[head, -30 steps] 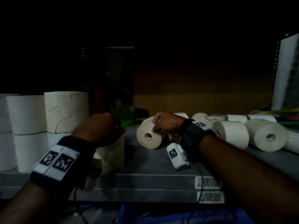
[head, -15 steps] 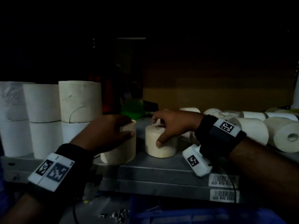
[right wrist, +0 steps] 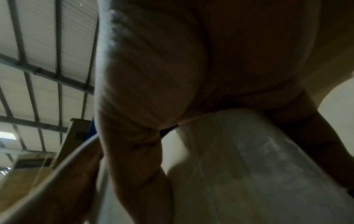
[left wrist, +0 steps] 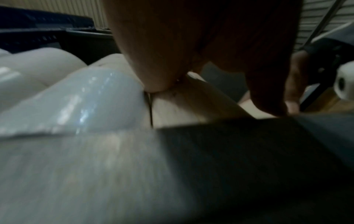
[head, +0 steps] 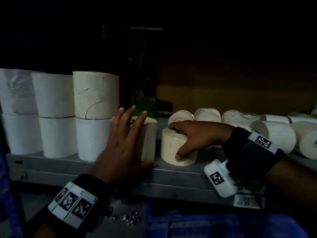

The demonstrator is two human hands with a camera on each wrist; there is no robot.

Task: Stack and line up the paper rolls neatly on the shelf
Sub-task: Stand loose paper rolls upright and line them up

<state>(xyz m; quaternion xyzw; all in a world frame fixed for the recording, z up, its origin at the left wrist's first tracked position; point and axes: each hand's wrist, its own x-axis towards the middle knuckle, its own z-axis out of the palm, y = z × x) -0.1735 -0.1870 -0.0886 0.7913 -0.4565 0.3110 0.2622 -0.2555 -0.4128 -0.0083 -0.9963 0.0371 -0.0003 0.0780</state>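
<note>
On the grey metal shelf (head: 180, 174) three two-high stacks of white paper rolls (head: 96, 95) stand in a row at the left. Beside them an upright cream roll (head: 149, 140) stands alone. My left hand (head: 123, 143) lies flat against its front, fingers straight and spread. To its right a shorter upright cream roll (head: 171, 148) is held by my right hand (head: 190, 138), fingers curled over its top and thumb down its front side. In the right wrist view the palm covers that roll (right wrist: 249, 166). In the left wrist view the upright roll (left wrist: 182, 106) touches the wrapped white roll (left wrist: 86, 103).
Several loose rolls (head: 274, 133) lie on their sides at the right of the shelf. A green object (head: 145, 107) and a brown cardboard box (head: 223, 97) sit at the back. Below the shelf are a blue bin (head: 214, 227) and small metal parts (head: 130, 218).
My right hand stood the roll upright from lying on its side. My left hand uncurled from the tall cream roll to a flat spread palm against its front.
</note>
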